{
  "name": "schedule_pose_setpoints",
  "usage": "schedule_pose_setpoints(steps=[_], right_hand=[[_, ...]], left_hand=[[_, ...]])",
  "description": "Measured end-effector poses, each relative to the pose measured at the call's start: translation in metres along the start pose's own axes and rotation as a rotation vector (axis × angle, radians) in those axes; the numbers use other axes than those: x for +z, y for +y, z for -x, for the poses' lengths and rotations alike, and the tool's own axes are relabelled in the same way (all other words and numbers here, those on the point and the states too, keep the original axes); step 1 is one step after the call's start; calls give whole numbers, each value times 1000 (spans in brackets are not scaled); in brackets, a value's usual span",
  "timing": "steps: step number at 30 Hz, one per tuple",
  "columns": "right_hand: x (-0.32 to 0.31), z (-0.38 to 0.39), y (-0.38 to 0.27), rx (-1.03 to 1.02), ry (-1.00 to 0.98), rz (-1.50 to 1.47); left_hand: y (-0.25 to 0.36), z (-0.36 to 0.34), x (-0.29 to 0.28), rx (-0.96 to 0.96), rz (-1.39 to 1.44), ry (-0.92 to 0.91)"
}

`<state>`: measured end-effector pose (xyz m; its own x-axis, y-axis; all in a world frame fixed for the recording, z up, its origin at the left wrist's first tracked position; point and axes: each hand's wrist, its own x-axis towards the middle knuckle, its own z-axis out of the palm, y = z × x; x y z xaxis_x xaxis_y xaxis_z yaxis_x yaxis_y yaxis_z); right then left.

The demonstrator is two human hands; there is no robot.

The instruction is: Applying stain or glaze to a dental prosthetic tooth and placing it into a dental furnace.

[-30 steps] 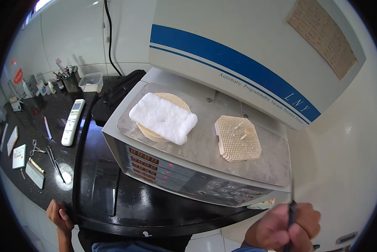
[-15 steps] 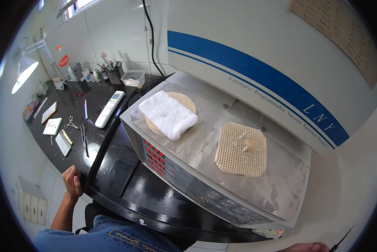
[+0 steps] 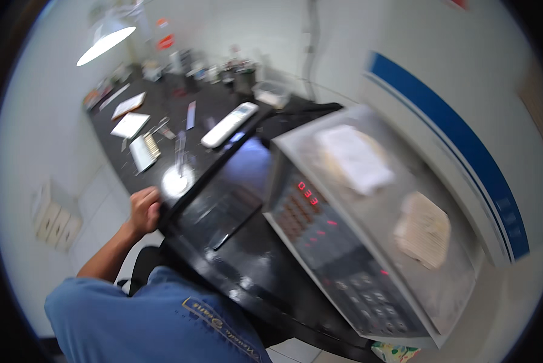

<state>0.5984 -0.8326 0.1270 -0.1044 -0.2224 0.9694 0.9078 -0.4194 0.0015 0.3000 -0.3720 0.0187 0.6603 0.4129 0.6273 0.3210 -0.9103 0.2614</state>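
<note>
My left hand (image 3: pixel 144 210) is curled into a fist at the left edge of the black worktable (image 3: pixel 214 266); no object shows in it. My right hand is out of view. On the furnace's flat metal top (image 3: pixel 431 296) lies a white fibre pad (image 3: pixel 359 158) over a round cream plate (image 3: pixel 335 169). Nearer the right end of that top sits a cream honeycomb firing tray (image 3: pixel 425 233), blurred; the small pegs on it cannot be made out. The furnace's front panel (image 3: pixel 338 254) has red lit digits and several buttons.
The furnace's raised upper housing (image 3: pixel 416 103), with a blue stripe, stands behind. On the table's far left are a white remote (image 3: pixel 229 125), tweezers (image 3: pixel 180 148), small booklets (image 3: pixel 130 125), a clear plastic box (image 3: pixel 271 94) and a lit lamp (image 3: pixel 106 45).
The view has swung, so the furnace appears farther right and its front panel shows more. My right hand and the thin pointed tool by it have left the picture. My left fist stays at the table edge.
</note>
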Motion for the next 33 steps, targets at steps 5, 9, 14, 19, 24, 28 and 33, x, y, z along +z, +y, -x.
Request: schedule_pose_setpoints(steps=[5, 9, 14, 19, 24, 28, 33], right_hand=[[44, -14, -41, -12, 29, -48], [94, -1, -60, 238, -71, -135], [112, -4, -48, 70, -398, -144], [99, -19, -51, -141, -473, 77], [110, -17, -44, -37, -431, -266], [103, -12, -42, 32, -465, -284], [97, -12, -40, 14, -529, -252]], left_hand=[[1, -11, 15, 15, 112, 78], [-8, 5, 11, -49, 106, 115], [-10, 11, 12, -51, 138, 91], [-6, 8, 14, -89, 146, 83], [-11, 10, 9, -59, 88, 32], [-9, 6, 12, -60, 84, 46], [-6, 5, 12, -63, 85, 42]])
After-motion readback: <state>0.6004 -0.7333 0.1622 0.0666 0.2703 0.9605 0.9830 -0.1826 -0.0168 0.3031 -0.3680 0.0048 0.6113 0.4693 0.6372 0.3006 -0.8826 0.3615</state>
